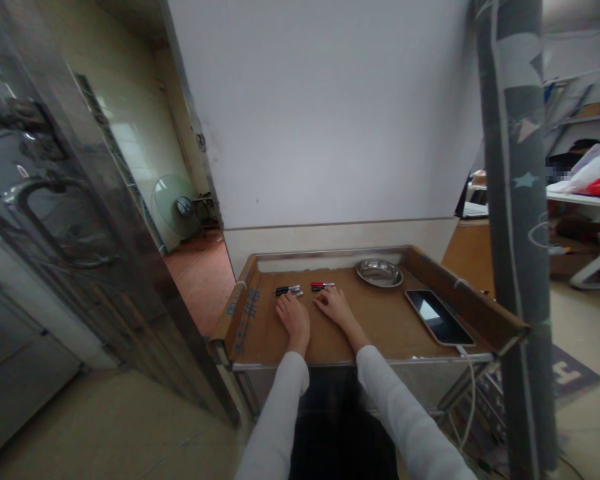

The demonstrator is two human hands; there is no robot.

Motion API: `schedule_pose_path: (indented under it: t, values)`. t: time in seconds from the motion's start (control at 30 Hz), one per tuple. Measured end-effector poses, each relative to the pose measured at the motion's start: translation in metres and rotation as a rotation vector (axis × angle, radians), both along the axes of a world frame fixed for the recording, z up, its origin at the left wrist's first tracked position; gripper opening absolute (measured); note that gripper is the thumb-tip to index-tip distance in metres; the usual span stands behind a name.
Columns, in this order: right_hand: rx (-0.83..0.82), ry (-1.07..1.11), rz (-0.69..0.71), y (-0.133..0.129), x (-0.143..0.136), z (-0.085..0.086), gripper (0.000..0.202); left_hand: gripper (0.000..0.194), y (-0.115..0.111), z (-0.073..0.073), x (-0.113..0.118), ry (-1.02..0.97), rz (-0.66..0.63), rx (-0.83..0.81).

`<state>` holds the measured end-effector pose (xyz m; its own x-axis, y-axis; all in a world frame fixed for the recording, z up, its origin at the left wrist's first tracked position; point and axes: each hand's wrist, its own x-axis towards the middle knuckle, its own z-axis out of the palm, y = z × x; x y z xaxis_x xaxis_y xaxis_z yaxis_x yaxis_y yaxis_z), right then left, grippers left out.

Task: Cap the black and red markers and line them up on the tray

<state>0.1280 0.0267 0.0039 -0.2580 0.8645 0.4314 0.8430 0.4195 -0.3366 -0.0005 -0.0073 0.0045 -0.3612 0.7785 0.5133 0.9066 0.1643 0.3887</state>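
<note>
My left hand [294, 316] rests at the left of the cardboard-lined tray [375, 320], fingers stretched forward and slightly bent. Just beyond its fingertips lie a few short black-and-silver pen-like sticks [287, 291], the nearest partly covered by the hand. To the right, my right hand [336, 307] has its thumb apart from its curved fingers. Those fingers are beside a red pen-like stick [322, 285] and a dark one [321, 289] lying side by side. Nothing shows between the fingers of either hand, and the undersides of both are hidden.
A shiny round metal dish [380, 273] sits at the back right of the tray. Nearer is a phone [437, 318] with a white cable [471, 390] hanging over the front edge. Raised cardboard sides [473, 300] border the tray. A wrapped grey post [517, 220] stands at the right.
</note>
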Motion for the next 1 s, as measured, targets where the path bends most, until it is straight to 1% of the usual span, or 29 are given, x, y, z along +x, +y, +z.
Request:
schedule_pose_path:
  t: [0.1,0.17,0.23,0.37,0.43,0.47,0.57,0.63,0.7,0.8,0.93,1.0]
  values:
    - [0.054,0.001,-0.089,0.007,-0.002,-0.001,0.016,0.023,-0.001,-0.001,0.001,0.014,0.035,-0.017]
    - [0.086,0.050,-0.162,0.009,0.000,-0.002,0.019,0.022,-0.001,-0.003,0.001,0.019,0.027,-0.017]
    - [0.117,0.167,-0.207,0.007,0.004,-0.005,0.023,0.022,0.000,-0.006,0.001,0.028,0.005,-0.017]
    - [0.134,0.527,-0.209,0.003,0.014,-0.012,0.028,0.026,0.003,-0.008,0.001,0.046,-0.057,-0.049]
    - [0.122,0.663,-0.203,0.002,0.017,-0.015,0.027,0.028,0.004,-0.008,0.002,0.053,-0.131,-0.065]
    - [0.115,0.709,-0.203,0.002,0.018,-0.016,0.027,0.027,0.005,-0.008,0.002,0.062,-0.188,-0.068]
    - [0.094,0.772,-0.200,0.003,0.019,-0.018,0.028,0.025,0.007,-0.010,0.004,0.103,-0.424,-0.061]
    - [0.087,0.780,-0.198,0.003,0.018,-0.018,0.028,0.023,0.008,-0.010,0.004,0.118,-0.533,-0.058]
    - [0.088,0.786,-0.194,0.003,0.018,-0.017,0.028,0.022,0.009,-0.008,0.005,0.107,-0.571,-0.067]
    - [0.085,0.770,-0.216,0.001,0.017,-0.017,0.030,0.020,0.010,-0.002,0.007,0.071,-0.656,-0.073]
    - [0.066,0.712,-0.271,-0.001,0.017,-0.015,0.033,0.019,0.011,0.009,0.010,-0.015,-0.863,-0.016]
    - [0.053,0.696,-0.297,-0.002,0.017,-0.014,0.034,0.020,0.010,0.012,0.011,-0.061,-0.940,0.012]
